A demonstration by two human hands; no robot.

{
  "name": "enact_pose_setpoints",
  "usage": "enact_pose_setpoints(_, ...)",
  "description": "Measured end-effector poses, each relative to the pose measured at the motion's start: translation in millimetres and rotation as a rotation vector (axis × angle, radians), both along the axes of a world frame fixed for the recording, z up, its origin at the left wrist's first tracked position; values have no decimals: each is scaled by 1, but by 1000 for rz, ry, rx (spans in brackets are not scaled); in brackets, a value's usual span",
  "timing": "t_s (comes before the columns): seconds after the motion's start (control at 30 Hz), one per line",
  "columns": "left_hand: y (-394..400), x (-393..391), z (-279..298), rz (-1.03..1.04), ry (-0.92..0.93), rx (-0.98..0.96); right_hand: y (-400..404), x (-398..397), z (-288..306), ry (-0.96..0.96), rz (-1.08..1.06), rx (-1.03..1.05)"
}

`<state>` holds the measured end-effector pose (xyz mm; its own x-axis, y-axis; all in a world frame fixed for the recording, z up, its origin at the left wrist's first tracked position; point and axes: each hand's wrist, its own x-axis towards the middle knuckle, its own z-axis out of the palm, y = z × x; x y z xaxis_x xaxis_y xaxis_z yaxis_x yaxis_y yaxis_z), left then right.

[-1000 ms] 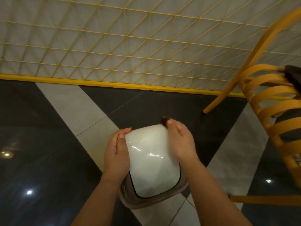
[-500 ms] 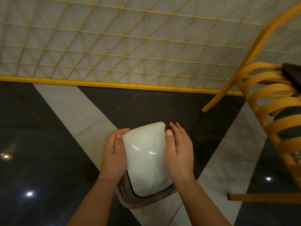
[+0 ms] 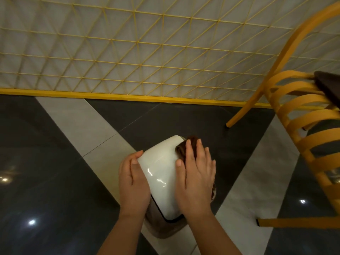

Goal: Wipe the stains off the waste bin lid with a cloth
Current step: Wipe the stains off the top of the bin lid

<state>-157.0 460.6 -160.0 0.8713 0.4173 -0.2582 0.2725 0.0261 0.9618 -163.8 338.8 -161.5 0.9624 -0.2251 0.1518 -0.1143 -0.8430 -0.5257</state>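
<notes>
A glossy floor (image 3: 60,181) of dark tiles crossed by pale grey bands ran up to a yellow skirting strip (image 3: 128,97) and a wall panel laid over with a yellow lattice (image 3: 147,52), while a yellow slatted chair (image 3: 298,129) stood at the right. On the pale band in the middle stood a small waste bin (image 3: 161,229), its white, shiny lid (image 3: 160,166) tilted up toward the camera and catching two bright glints of light. The left hand (image 3: 133,181) lay along the lid's left edge, its fingers fairly straight and its thumb resting on the white surface, steadying it. The right hand (image 3: 196,173) was spread flat, fingers extended, over the lid's right side, pressing a dark brown cloth (image 3: 181,150) against it. The cloth lay beneath the palm and fingers: a bunched fold showed beyond the fingertips at the lid's upper right corner, and another scrap showed below the outer edge of the hand. A dark item (image 3: 329,87) rested on the chair at the frame's right edge.
</notes>
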Motion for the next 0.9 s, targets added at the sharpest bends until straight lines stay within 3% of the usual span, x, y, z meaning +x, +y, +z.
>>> enact_pose_setpoints(0.13,-8,-6,0,34,-27,51,-10,4,1,7,-66,65)
enact_pose_setpoints(0.37,-14,-8,4,80,-12,24,-28,-22,-16,148,-371,423)
enact_pose_setpoints(0.6,-12,-34,23,49,86,87,-13,22,-4,120,-103,417)
enact_pose_setpoints(0.8,13,-50,33,-220,372,482,-16,33,-1,63,-110,456)
enact_pose_setpoints(0.9,26,-30,39,-277,169,537,-19,27,-1,32,-111,462)
